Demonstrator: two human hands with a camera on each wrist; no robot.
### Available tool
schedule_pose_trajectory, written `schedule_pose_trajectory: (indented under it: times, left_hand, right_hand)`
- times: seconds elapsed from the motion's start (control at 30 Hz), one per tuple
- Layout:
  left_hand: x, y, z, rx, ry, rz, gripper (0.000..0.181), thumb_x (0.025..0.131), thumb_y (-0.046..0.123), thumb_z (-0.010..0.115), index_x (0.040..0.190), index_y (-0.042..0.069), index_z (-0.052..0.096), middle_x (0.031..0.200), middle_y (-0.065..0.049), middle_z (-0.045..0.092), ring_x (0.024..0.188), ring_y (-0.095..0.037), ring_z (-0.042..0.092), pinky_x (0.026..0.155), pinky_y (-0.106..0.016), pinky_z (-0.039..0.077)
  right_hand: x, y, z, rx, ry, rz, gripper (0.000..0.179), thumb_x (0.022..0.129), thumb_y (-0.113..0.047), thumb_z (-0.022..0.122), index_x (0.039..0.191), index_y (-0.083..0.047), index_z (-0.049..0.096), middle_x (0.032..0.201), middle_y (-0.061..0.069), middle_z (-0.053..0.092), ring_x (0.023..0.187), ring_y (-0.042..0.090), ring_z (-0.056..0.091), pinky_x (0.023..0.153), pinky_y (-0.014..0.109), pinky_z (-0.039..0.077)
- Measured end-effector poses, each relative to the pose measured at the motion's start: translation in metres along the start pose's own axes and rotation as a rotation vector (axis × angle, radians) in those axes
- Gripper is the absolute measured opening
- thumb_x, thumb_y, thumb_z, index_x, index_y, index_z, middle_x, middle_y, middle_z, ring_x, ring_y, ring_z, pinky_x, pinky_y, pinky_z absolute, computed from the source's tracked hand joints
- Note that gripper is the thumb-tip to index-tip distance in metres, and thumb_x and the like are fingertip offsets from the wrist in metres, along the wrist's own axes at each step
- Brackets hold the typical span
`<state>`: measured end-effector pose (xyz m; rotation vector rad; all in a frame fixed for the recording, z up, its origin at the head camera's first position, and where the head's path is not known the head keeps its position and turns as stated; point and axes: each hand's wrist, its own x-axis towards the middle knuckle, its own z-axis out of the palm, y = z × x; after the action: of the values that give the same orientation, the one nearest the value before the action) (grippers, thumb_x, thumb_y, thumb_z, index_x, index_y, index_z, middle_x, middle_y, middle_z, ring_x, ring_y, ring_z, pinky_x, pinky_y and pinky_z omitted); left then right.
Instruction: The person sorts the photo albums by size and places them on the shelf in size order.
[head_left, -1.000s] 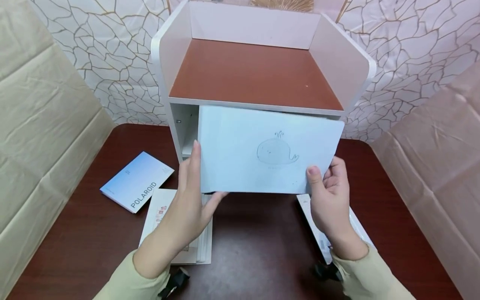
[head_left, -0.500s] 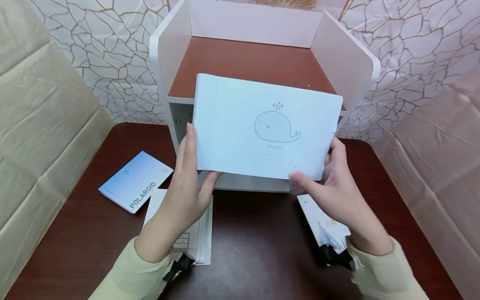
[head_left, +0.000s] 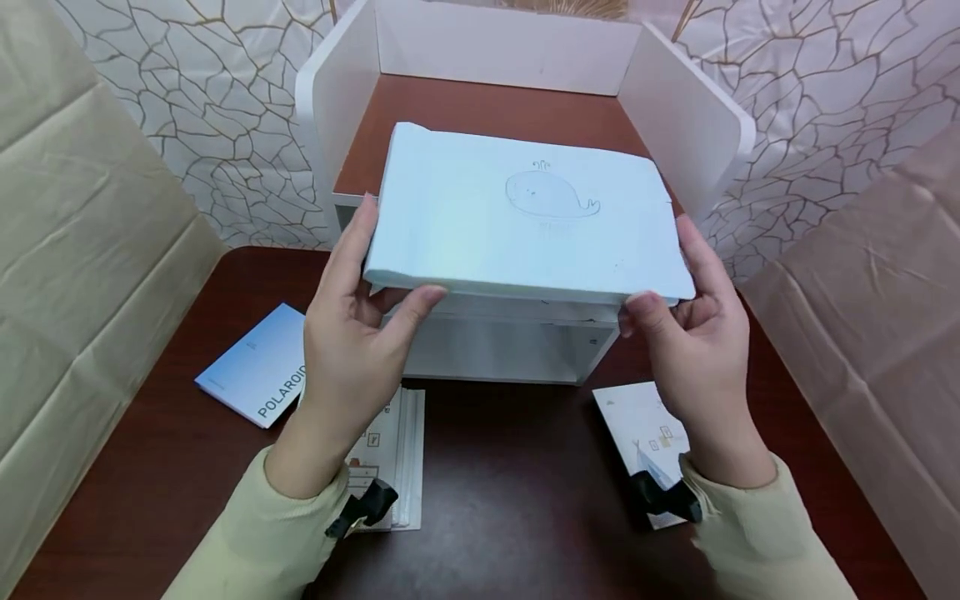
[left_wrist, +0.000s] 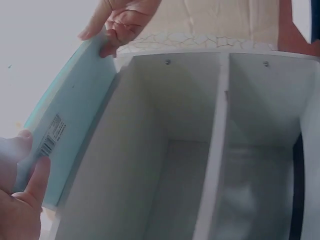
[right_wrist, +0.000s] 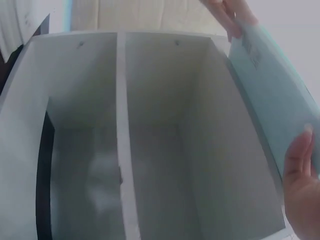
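A pale blue book (head_left: 517,217) with a line drawing of a whale is held up in front of the white shelf unit, near the height of its brown top. My left hand (head_left: 352,325) holds its left end, thumb along the near edge. At the near right corner my right hand (head_left: 697,333) grips it, thumb on the edge. In the left wrist view the book's underside (left_wrist: 75,120) carries a barcode label, close to the shelf's front rim. The right wrist view shows the same underside (right_wrist: 272,95), with the right-hand fingers against its lower end.
The white shelf unit (head_left: 487,354) has two compartments split by a horizontal board (left_wrist: 212,150). A blue POLAROID book (head_left: 251,362) lies on the dark red table (head_left: 510,483) at left, beside a white book stack (head_left: 408,467). Another white book (head_left: 626,417) lies under the right wrist.
The pale blue book has risen from the compartment front to the shelf top's level and tilted flatter. Both hands rose with it; the right hand shifted its hold at the corner.
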<state>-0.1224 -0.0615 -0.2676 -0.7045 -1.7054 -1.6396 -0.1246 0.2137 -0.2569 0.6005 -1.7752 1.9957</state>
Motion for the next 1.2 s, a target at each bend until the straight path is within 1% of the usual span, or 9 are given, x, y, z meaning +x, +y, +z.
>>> schedule_pose_trajectory:
  times: [0.13,0.3,0.37,0.47,0.63,0.73,0.9,1.03,1.2]
  left_hand:
    - [0.012,-0.002,0.001,0.033,0.020,-0.046,0.079,0.081,-0.005,0.073,0.148,-0.004,0.031,0.142,-0.010,0.044,0.116,-0.020,0.055,0.089,-0.034,0.052]
    - [0.027,-0.009,0.000,0.287,0.013,-0.105,0.073,0.088,0.020,0.074,0.147,0.002,0.036,0.138,-0.004,0.050,0.104,-0.011,0.058,0.083,-0.029,0.052]
    - [0.031,-0.011,-0.001,0.391,-0.002,-0.109,0.073,0.089,0.028,0.072,0.147,0.001,0.037,0.141,-0.004,0.048,0.110,-0.010,0.055,0.085,-0.028,0.051]
    - [0.038,-0.014,-0.002,0.464,-0.020,-0.113,0.074,0.090,0.034,0.070,0.146,0.000,0.037,0.143,-0.006,0.046,0.109,-0.010,0.054,0.085,-0.027,0.049]
    - [0.047,-0.018,0.001,0.500,-0.028,-0.123,0.073,0.089,0.036,0.070,0.145,0.000,0.040,0.141,-0.009,0.048,0.085,-0.013,0.059,0.074,-0.023,0.052]
    - [0.051,-0.020,0.002,0.520,-0.010,-0.116,0.071,0.088,0.037,0.071,0.142,0.000,0.044,0.136,-0.010,0.053,0.078,-0.014,0.061,0.071,-0.023,0.053]
    - [0.057,-0.024,0.004,0.526,0.015,-0.128,0.066,0.087,0.036,0.073,0.138,0.002,0.049,0.121,-0.009,0.061,0.066,-0.006,0.062,0.064,-0.019,0.052]
    - [0.063,-0.023,0.005,0.519,0.002,-0.192,0.066,0.088,0.036,0.071,0.140,0.003,0.049,0.123,-0.008,0.059,0.061,0.000,0.062,0.063,-0.016,0.051]
    - [0.065,-0.022,0.006,0.558,-0.009,-0.232,0.065,0.089,0.038,0.070,0.140,0.006,0.049,0.126,-0.007,0.058,0.065,-0.002,0.061,0.064,-0.016,0.050]
  right_hand:
    - [0.011,0.000,0.007,-0.006,0.075,0.028,0.068,0.088,-0.005,0.071,0.147,-0.006,0.038,0.102,0.021,0.063,0.066,0.020,0.057,0.065,0.024,0.051]
    - [0.027,0.004,0.014,-0.053,0.137,0.047,0.064,0.087,-0.009,0.073,0.144,-0.007,0.044,0.089,0.019,0.062,0.063,0.021,0.056,0.064,0.025,0.051]
    - [0.033,0.007,0.015,-0.057,0.161,0.041,0.064,0.085,-0.008,0.074,0.143,-0.006,0.046,0.082,0.017,0.061,0.060,0.021,0.057,0.060,0.024,0.052]
    - [0.039,0.012,0.015,-0.060,0.179,0.027,0.063,0.084,-0.006,0.075,0.141,-0.004,0.048,0.080,0.017,0.063,0.055,0.020,0.057,0.054,0.023,0.051]
    - [0.047,0.016,0.016,-0.134,0.198,0.039,0.063,0.085,-0.010,0.075,0.141,-0.004,0.048,0.077,0.016,0.067,0.046,0.020,0.054,0.046,0.022,0.048]
    - [0.049,0.012,0.019,-0.192,0.234,0.067,0.062,0.084,-0.015,0.076,0.140,-0.005,0.050,0.072,0.015,0.067,0.044,0.019,0.055,0.045,0.022,0.048]
    - [0.052,0.003,0.028,-0.212,0.300,0.077,0.058,0.083,-0.018,0.078,0.134,-0.003,0.056,0.069,0.016,0.066,0.046,0.019,0.059,0.046,0.023,0.051]
    - [0.054,-0.001,0.030,-0.212,0.322,0.097,0.057,0.081,-0.019,0.079,0.131,-0.002,0.058,0.069,0.017,0.066,0.046,0.018,0.060,0.046,0.023,0.052]
    - [0.056,-0.002,0.029,-0.212,0.317,0.126,0.057,0.081,-0.020,0.079,0.131,-0.001,0.058,0.069,0.018,0.066,0.046,0.019,0.060,0.045,0.023,0.052]
